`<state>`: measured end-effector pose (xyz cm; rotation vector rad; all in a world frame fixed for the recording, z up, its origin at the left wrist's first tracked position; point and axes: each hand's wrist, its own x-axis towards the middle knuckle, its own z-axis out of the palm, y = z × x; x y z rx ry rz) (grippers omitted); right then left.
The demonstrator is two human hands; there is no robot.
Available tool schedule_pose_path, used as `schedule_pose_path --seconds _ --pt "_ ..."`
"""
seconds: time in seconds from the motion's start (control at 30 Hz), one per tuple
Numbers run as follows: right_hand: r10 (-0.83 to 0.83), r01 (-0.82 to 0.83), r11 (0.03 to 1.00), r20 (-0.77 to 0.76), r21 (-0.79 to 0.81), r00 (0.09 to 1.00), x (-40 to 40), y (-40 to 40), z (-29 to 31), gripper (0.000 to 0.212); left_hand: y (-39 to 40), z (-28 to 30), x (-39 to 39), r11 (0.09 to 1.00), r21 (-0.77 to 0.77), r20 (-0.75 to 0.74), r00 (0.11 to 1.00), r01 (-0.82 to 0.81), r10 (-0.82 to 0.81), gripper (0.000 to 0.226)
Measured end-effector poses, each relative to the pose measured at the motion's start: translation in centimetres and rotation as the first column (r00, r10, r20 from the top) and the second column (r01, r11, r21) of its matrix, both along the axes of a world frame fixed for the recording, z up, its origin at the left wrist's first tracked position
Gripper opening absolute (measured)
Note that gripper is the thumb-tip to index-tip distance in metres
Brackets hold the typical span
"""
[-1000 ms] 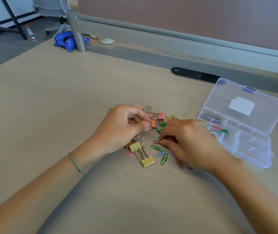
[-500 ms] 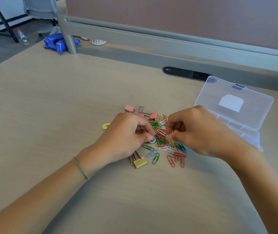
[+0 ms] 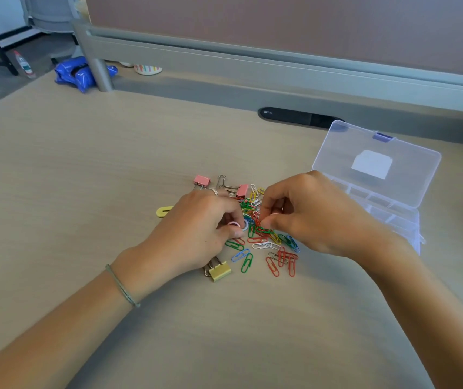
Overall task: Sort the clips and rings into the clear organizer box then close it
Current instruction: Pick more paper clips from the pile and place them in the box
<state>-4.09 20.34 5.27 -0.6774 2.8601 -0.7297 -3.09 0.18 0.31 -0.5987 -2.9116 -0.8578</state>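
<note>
A heap of coloured paper clips (image 3: 264, 242) lies mid-table, with pink binder clips (image 3: 202, 180) behind it, a yellow binder clip (image 3: 220, 271) in front and a yellow clip (image 3: 164, 211) to the left. My left hand (image 3: 196, 231) pinches small pale rings (image 3: 238, 226) at the heap's left edge. My right hand (image 3: 309, 214) hovers over the heap with a small pinkish ring pinched between thumb and fingers. The clear organizer box (image 3: 376, 186) stands open at the right, its lid tilted back; my right hand hides part of its compartments.
A black cable slot (image 3: 300, 117) is set into the table's back edge beneath a grey partition. A blue wrapped object (image 3: 78, 75) and a striped cup (image 3: 148, 69) sit at the back left by a metal post.
My right hand left the near side of the heap and rose over its middle, pinching a ring. My left hand shifted to the heap's left edge and took hold of rings.
</note>
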Motion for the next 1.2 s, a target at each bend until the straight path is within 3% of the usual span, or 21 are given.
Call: schedule_pose_path --seconds 0.3,0.43,0.67,0.93,1.2 --pt "-0.013 0.014 1.0 0.029 -0.015 0.999 -0.2 -0.3 -0.7 0.01 0.2 0.0 0.2 1.0 0.001 -0.035 0.999 0.015 -0.015 0.007" --pt "-0.017 0.017 1.0 0.018 -0.023 1.0 -0.2 -0.5 -1.0 0.009 0.5 0.3 -0.3 1.0 -0.027 0.034 0.999 0.004 -0.003 0.012" --pt "-0.062 0.064 0.996 0.036 -0.057 0.997 -0.4 0.0 -1.4 0.011 0.6 0.3 -0.3 0.998 0.064 0.087 0.996 0.005 -0.011 0.016" --pt "-0.073 0.073 0.997 -0.03 0.02 0.997 -0.3 -1.2 -1.8 0.002 0.3 0.2 -0.2 0.993 0.108 0.116 0.993 -0.038 0.026 0.011" --pt "0.023 -0.021 0.993 -0.016 0.115 1.0 0.1 -1.6 -1.8 0.012 0.0 0.3 0.1 0.98 0.178 0.126 0.99 -0.087 0.065 0.011"
